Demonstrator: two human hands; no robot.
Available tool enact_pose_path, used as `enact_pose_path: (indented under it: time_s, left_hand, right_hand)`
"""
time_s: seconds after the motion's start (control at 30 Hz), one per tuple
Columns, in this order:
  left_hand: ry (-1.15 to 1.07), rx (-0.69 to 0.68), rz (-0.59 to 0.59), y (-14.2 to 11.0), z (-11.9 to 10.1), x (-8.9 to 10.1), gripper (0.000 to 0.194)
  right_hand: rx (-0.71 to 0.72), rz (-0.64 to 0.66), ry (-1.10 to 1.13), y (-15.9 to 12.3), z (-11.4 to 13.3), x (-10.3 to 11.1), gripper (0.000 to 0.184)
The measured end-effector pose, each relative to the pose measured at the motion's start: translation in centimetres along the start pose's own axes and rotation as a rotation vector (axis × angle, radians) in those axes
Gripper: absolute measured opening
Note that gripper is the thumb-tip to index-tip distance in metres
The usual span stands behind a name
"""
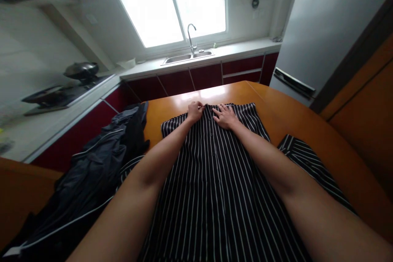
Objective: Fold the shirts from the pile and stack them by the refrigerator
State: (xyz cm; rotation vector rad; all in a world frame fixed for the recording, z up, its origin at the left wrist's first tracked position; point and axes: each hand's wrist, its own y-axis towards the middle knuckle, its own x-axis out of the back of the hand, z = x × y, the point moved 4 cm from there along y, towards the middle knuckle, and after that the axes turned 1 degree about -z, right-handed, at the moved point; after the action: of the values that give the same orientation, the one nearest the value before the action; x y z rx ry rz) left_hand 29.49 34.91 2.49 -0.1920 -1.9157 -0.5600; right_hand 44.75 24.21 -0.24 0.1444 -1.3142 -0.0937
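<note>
2 hands (225,117) on striped shirt (215,172), wooden table (276,108)

Bears no readable text, label, brand name, number or sign on any surface in view, near or far.

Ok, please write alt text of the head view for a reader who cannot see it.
Left hand pinches the far edge of a striped shirt spread on a table; right hand rests open on the shirt. Dark clothes lie at the left, a sink and window are behind.
</note>
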Motion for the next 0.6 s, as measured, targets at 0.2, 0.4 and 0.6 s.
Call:
enact_pose_path:
  time_s: [0.2,0.4,0.6]
  left_hand:
    - [-0.071,-0.027,-0.225,-2.6,-1.2,1.0,0.031]
    - [0.007,0.239,-0.109,-1.9,3.8,4.7,0.033]
    - [0.001,0.599,0.044,-3.9,13.5,10.5,0.027]
  right_hand:
    - [0.013,0.034,-0.002,0.1,-0.2,0.0,0.059]
    - [-0.007,-0.128,0.018,-0.6,0.4,1.0,0.052]
    - [-0.396,-0.464,0.078,-0.7,-5.0,5.6,0.040]
